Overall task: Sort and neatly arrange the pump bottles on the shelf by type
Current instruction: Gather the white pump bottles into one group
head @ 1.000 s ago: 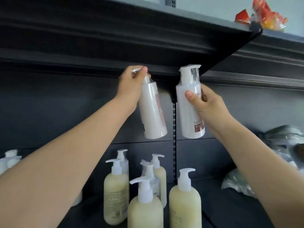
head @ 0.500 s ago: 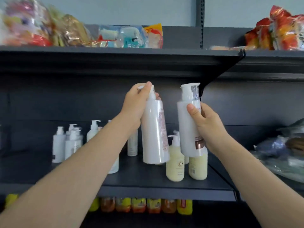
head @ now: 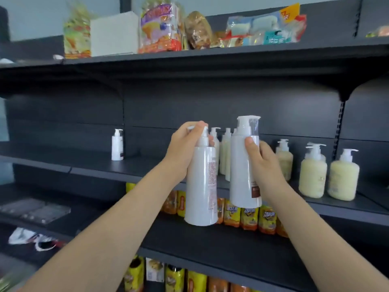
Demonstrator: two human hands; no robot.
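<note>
**Two white bottles carried left along the shelf**

Head view: compared with a moment ago, both bottles are held lower and the view has swung left, so placement beside the lone small white bottle [head: 117,146] seems intended. The left hand [head: 185,148] is closed around the tapered white bottle [head: 202,186] at its pump neck; the right hand [head: 263,163] is wrapped around the straight white bottle [head: 242,165]. Both are held in the air before the shelf [head: 94,165]. Cream-filled bottles [head: 312,171] stand grouped to the right, clear of the path.

Left hand [head: 185,148] grips tall white bottle [head: 202,186] by pump; right hand [head: 265,165] holds second white bottle [head: 242,165].
</note>
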